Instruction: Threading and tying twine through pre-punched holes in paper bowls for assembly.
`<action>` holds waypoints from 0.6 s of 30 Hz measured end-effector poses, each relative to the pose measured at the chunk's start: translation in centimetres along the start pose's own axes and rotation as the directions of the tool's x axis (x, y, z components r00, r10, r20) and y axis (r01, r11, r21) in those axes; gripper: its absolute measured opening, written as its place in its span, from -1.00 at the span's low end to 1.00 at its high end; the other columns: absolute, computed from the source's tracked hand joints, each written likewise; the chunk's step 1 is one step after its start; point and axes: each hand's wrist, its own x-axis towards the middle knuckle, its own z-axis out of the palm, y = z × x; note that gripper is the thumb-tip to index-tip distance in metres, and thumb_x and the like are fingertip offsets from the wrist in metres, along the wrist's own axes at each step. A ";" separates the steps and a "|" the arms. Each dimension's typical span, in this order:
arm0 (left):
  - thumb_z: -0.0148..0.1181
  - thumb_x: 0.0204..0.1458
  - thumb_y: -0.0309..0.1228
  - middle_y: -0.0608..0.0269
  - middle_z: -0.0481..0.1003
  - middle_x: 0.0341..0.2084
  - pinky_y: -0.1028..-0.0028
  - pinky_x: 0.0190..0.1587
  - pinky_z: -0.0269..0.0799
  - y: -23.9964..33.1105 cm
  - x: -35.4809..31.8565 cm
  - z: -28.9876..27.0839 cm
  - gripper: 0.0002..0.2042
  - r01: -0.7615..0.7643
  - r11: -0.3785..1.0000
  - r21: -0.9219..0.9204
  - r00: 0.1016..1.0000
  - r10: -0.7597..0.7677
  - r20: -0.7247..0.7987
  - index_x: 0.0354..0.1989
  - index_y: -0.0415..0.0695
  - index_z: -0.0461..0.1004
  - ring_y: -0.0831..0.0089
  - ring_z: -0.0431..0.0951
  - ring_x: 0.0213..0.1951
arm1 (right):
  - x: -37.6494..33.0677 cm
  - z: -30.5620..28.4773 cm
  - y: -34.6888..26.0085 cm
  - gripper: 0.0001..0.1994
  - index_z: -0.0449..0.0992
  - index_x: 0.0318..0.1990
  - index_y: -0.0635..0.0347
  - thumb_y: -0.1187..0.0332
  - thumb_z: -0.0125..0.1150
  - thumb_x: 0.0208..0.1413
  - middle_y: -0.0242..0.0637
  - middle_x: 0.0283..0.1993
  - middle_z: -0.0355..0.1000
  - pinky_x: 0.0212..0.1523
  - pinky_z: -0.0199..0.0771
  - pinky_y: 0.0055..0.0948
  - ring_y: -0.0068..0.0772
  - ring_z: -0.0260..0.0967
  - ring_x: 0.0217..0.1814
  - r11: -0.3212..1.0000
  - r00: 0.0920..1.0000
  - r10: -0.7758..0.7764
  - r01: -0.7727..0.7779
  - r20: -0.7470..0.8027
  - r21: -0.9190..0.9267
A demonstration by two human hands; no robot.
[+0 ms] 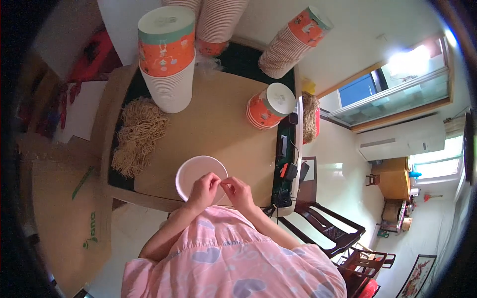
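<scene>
My left hand [205,190] and my right hand [238,192] meet at the near edge of the table, fingers of both pinched and almost touching. Whatever lies between the fingertips is too small to make out. Just beneath them a round white paper tub [193,171] stands with its mouth up, its near right rim partly covered by my hands. A loose heap of beige string [139,136] lies to the left of the tub. To the right and farther back, a short stack of orange paper tubs [266,109] stands bottom up.
Tall stacks of paper tubs rise at the back left [168,64] and back right [294,43]. A brown cardboard sheet [218,119] covers most of the table. Along the right edge lie a black charger [289,171] and cables. A dark wooden chair [333,231] stands to the right.
</scene>
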 end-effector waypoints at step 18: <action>0.14 -0.01 -0.40 0.07 0.52 -0.57 0.44 -0.44 0.39 0.9 -1.8 -0.2 -0.84 0.138 0.978 -0.154 0.971 -0.103 0.217 -0.43 -0.25 0.52 0.43 0.53 -0.52 | -1.8 -0.1 1.1 -0.86 0.46 -0.36 0.20 0.56 0.22 -0.13 -0.22 -0.35 0.38 -0.40 0.43 -0.43 -0.29 0.40 -0.35 0.998 0.999 -0.027 0.029 -0.026 0.060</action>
